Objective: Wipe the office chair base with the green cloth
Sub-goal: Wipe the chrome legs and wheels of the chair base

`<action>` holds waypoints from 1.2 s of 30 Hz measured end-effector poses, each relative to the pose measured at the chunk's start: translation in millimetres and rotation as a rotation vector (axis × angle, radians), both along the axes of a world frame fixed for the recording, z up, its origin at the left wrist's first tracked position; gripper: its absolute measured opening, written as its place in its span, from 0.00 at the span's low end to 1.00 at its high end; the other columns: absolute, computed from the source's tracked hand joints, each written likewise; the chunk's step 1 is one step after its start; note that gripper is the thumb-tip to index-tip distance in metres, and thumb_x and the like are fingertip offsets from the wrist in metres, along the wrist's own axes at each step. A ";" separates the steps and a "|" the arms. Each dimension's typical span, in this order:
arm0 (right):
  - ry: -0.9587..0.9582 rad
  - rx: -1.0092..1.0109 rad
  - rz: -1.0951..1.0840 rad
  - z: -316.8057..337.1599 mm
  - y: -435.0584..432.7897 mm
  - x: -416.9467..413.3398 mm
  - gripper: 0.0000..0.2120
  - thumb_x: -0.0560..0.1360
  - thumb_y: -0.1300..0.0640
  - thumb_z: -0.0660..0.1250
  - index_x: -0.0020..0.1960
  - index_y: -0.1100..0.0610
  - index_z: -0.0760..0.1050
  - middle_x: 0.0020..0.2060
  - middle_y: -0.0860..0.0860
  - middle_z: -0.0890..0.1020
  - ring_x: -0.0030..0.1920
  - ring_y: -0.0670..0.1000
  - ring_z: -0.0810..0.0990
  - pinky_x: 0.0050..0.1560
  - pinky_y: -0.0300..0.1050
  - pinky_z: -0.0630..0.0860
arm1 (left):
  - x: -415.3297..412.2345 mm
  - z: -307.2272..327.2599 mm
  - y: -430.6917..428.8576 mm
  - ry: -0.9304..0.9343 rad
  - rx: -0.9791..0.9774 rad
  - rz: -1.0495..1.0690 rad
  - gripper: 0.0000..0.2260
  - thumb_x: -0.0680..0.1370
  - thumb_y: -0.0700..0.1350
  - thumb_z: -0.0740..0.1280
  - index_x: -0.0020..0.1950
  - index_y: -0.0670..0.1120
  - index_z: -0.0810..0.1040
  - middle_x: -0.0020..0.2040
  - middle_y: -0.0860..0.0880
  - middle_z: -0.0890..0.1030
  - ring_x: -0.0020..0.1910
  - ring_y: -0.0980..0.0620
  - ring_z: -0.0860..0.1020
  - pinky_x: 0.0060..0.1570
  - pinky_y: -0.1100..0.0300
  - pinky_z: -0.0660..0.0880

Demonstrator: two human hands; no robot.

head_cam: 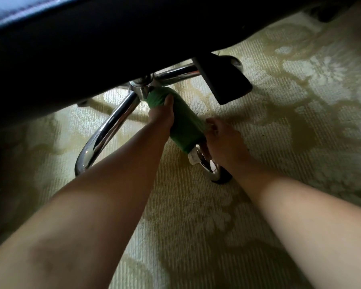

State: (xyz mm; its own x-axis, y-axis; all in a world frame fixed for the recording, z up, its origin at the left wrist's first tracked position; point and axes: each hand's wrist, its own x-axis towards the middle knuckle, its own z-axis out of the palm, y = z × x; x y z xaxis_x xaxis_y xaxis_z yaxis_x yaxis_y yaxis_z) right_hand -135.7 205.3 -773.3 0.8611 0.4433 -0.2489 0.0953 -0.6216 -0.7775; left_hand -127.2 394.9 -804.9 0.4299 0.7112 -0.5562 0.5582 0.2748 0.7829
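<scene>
The chrome chair base [104,132] spreads out under the dark seat, with curved shiny legs meeting at a hub. The green cloth [183,119] is wrapped along the leg that points toward me. My left hand [162,114] grips the cloth near the hub, thumb on top. My right hand [223,140] holds the cloth's lower end, just above the chrome caster [211,165]. Most fingers of both hands are hidden behind the cloth and leg.
The black seat [92,49] overhangs the upper left and blocks the view of the column. A black lever paddle [225,82] hangs beside the hub. Another chrome leg [175,73] runs to the back right. Patterned pale green carpet [279,122] covers the floor.
</scene>
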 end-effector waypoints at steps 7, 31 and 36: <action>0.132 -0.092 -0.072 -9.3 -15.7 14.1 0.18 0.86 0.49 0.55 0.72 0.51 0.73 0.62 0.54 0.80 0.56 0.53 0.80 0.52 0.44 0.73 | -21.8 -8.8 -37.7 -0.034 0.046 -0.045 0.30 0.81 0.65 0.64 0.75 0.45 0.71 0.64 0.44 0.80 0.58 0.46 0.80 0.62 0.48 0.78; 0.161 -0.149 -0.098 -13.3 -2.1 10.1 0.21 0.86 0.45 0.54 0.73 0.54 0.72 0.67 0.57 0.78 0.67 0.59 0.76 0.61 0.47 0.69 | -116.0 -27.2 -127.6 -0.230 -0.296 -0.446 0.17 0.82 0.54 0.69 0.69 0.48 0.79 0.58 0.52 0.87 0.52 0.58 0.87 0.47 0.66 0.83; 0.159 -0.135 -0.099 -15.9 -7.5 9.5 0.21 0.86 0.45 0.54 0.73 0.54 0.71 0.66 0.57 0.78 0.65 0.59 0.77 0.57 0.46 0.68 | -109.6 -23.5 -122.6 -0.213 -0.311 -0.409 0.21 0.82 0.57 0.69 0.71 0.49 0.79 0.62 0.49 0.86 0.58 0.53 0.86 0.57 0.58 0.84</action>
